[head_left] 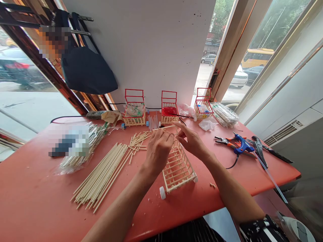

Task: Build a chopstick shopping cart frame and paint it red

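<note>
A small cart built from wooden sticks (178, 168), with white wheels at its near end, stands on the red table right in front of me. My left hand (159, 147) is closed at the cart's far end, its curled fingers on the frame there. At the same end, my right hand (191, 139) pinches the frame between thumb and fingers. A thin stick crossbar (168, 128) shows just beyond both hands. My fingers hide part of the joints between the sticks.
Long wooden sticks (101, 178) lie left, with short cut pieces (137, 143) behind. Three finished carts with red handles (134, 107) line the back. Pliers (227, 143), a blue glue gun (243, 144) and a glue stick (274, 181) lie right. Bagged sticks (224, 115) sit back right.
</note>
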The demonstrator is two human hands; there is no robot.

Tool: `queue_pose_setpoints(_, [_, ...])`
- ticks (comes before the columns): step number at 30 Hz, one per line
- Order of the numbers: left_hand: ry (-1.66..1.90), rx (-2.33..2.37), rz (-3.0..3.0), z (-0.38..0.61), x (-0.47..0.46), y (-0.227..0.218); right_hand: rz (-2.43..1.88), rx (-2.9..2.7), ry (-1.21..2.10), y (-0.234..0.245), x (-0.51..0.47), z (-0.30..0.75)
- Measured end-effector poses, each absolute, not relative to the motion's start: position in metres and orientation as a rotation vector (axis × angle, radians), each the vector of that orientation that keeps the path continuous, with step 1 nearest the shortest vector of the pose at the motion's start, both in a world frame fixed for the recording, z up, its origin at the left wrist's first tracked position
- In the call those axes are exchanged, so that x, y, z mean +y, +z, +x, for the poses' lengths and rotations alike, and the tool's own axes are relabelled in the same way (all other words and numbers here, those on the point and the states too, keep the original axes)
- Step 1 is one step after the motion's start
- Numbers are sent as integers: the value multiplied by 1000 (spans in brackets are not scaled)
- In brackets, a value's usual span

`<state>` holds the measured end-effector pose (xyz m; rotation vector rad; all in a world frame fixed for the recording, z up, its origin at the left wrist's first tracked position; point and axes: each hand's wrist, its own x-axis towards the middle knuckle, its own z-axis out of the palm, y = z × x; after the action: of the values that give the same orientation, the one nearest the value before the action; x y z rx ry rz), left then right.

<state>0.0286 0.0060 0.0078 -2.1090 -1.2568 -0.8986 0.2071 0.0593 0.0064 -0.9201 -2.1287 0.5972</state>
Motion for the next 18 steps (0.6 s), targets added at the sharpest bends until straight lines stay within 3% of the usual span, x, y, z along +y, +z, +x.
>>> queue_pose_setpoints(18, [-970,-1324,-2179,24,3,15,-852,-2104,582,4,60,207])
